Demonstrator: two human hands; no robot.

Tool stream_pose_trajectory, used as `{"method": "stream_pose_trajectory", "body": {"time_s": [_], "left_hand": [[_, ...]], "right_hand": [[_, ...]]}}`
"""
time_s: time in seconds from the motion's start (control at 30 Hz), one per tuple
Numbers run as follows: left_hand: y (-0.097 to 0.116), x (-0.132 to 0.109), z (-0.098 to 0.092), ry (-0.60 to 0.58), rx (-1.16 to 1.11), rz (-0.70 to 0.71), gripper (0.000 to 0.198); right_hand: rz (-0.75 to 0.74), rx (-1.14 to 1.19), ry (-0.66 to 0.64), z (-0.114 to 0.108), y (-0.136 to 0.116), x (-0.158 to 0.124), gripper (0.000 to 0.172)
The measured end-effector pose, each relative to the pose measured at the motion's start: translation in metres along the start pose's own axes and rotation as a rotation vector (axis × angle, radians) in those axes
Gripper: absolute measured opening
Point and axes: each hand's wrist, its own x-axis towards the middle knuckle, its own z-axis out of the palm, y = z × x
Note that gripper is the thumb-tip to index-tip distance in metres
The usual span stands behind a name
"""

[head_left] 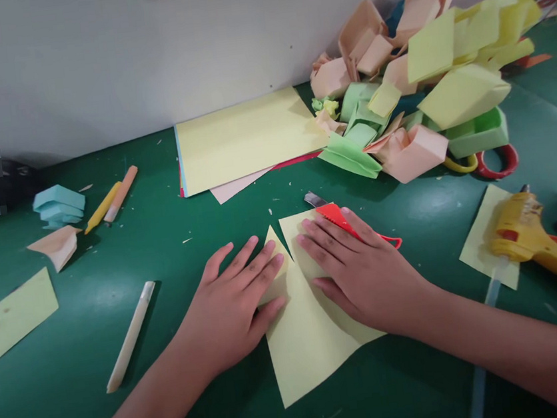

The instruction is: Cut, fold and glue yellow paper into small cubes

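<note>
A pale yellow sheet of paper [306, 340] lies in front of me, with a slit running down from its far edge between two flaps. My left hand [243, 300] rests on the left flap, fingers spread. My right hand [356, 274] lies flat over the right side of the sheet, its fingers stretched out. A red utility knife [332, 215] with its blade out passes under the right index finger; its handle end shows beyond the hand. Part of the sheet is hidden beneath both hands.
A stack of coloured paper [245, 139] lies by the wall. Many folded paper pieces [412, 147] are heaped at the back right, near scissors handles [502, 163]. A yellow glue gun [527, 227] is at right. A rolled paper tube [132, 336] lies on the green table [205, 405].
</note>
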Motion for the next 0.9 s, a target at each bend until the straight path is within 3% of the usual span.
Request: {"method": "stream_pose_trajectory", "body": {"time_s": [0.17,0.4,0.9], "left_hand": [[-0.015,0.002,-0.001,0.013,-0.041,0.09,0.049],[-0.027,0.005,-0.002,-0.015,-0.12,0.095,0.048],[-0.037,0.011,-0.005,-0.111,-0.112,0.098,0.042]], "right_hand": [[-0.063,0.078,-0.033,-0.007,-0.002,-0.005,0.046],[-0.145,0.146,-0.093,-0.009,-0.001,-0.012,0.041],[-0.247,0.154,-0.082,-0.001,0.011,-0.011,0.05]]}}
